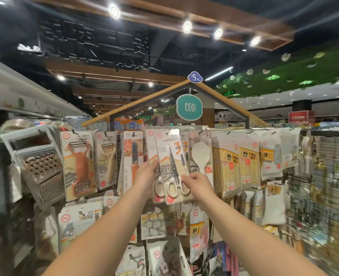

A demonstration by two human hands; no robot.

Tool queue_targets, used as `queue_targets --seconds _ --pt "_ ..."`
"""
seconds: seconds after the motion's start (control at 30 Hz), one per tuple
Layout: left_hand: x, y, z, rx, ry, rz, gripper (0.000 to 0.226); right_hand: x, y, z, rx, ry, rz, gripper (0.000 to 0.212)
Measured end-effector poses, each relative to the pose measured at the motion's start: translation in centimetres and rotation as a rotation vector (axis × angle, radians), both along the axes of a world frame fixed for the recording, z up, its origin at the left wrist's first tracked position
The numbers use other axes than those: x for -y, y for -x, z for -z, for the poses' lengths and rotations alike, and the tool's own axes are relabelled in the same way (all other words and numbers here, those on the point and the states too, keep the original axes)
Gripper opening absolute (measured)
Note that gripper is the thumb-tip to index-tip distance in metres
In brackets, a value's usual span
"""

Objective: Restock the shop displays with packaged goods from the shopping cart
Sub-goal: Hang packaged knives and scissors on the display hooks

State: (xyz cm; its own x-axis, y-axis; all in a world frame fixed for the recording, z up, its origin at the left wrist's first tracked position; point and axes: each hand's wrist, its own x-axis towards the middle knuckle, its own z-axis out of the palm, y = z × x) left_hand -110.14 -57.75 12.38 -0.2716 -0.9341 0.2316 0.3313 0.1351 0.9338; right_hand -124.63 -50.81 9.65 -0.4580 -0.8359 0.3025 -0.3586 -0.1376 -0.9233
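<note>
Head view, reading left to right across the peg display.

Far left: box grater point(39, 162) hanging tilted in its pack, outside the working zone. Next along: orange peeler pack point(79, 164), cream peeler pack point(107, 160) and folding knife pack point(131, 162), each hanging from its own hook so the card faces stay readable.

Centre: left hand point(147, 174) reaching up, fingers curled onto the left edge of the scissors pack point(171, 168), probably steadying the card against swing. Pack being held tilted, top hole point(167, 133) up by the hook line, most likely for threading onto the peg; seating on the hook not confirmable. Second scissors pack directly behind, so this row is judged the correct slot.

Right hand point(199, 182) pinching the lower right edge of the same pack, beside the scissor handles, giving 2 points of control.

Further right: rice paddle pack point(201, 156) just beside, then bamboo goods packs point(236, 166) and glove pack point(274, 158).

Shopping cart not in view.
</note>
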Motion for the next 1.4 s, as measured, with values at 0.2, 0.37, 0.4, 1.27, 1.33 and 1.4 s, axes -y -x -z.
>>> queue_targets --seconds 0.2,0.37,0.4,1.27,1.33,1.4 --pt "0.5 -0.7 -0.6 0.143 0.046 -0.2 0.04 0.6 2.8 -1.1 0.153 0.056 0.14 0.024" --pt "1.3 -1.6 -0.2 0.219 0.057 -0.247 0.036 2.0 4.1 -2.6 0.104 0.004 0.164 0.041" --pt "1.2 -1.8 -0.2 0.23 0.056 -0.244 0.036 2.1 4.0 -3.1 0.096 -0.002 0.163 0.043" --pt "0.6 -4.2 -0.2 0.215 -0.053 -0.25 0.028 5.1 4.2 -3.9 -0.026 -0.026 0.146 0.031" --pt "0.8 -4.2 -0.2 0.217 -0.057 -0.251 0.03 5.1 4.4 -3.5 -0.003 -0.011 0.139 0.022" --pt "0.7 -4.2 -0.2 0.216 -0.058 -0.226 0.026 5.2 4.5 -3.1 0.035 0.019 0.142 0.019"
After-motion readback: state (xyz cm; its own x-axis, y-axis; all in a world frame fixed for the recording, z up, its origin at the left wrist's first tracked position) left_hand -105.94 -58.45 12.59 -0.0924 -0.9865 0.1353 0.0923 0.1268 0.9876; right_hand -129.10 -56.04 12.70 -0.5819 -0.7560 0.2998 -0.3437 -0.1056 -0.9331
